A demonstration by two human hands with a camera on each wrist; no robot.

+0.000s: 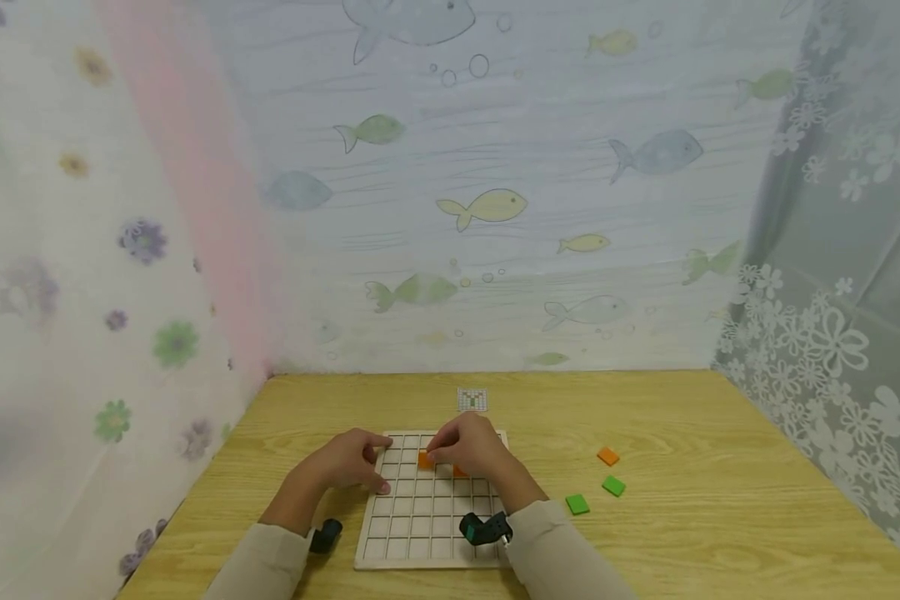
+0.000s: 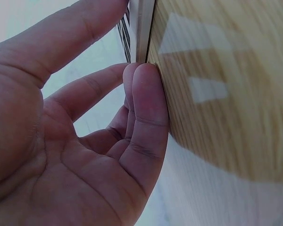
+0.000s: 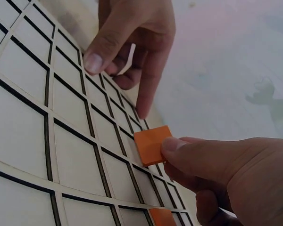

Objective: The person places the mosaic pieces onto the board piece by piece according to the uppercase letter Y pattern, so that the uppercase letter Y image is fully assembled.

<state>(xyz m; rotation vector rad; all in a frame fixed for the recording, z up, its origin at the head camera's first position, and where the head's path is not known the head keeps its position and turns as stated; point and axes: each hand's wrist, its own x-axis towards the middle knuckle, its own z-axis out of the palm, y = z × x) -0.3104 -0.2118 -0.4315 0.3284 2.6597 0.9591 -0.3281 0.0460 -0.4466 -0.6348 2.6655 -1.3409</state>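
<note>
Sleeves: your pale cuffs [image 1: 566, 554] lie nearest the head camera, reaching in from the lower edge.
Backdrop: a pale sheet printed with fish [image 1: 487, 167] rises behind the table; flowered sheets flank it.
Tabletop: yellowish wood grain [image 1: 682, 508] spreads beneath your work.
Grid board: a pale board of square cells [image 1: 422, 527] lies flat on the tabletop, in front of you.
Left hand: your left hand [image 1: 348, 461] grips the board's left edge, thumb on top, other fingertips against the side.
Right hand: your right hand [image 1: 467, 442] pinches an orange tile between thumb and fingers.
Pattern card: a small printed grid [image 1: 472, 399] lies just beyond the board's far edge.
Held tile: the pinched orange tile [image 3: 148, 143] is tilted over the far part of the board; you cannot tell whether it touches.
Placed tile: another orange tile [image 3: 162, 217] lies on the board, near the held one.
Loose tiles: one orange [image 1: 607, 456] and two green [image 1: 577, 504] lie right of the board.
</note>
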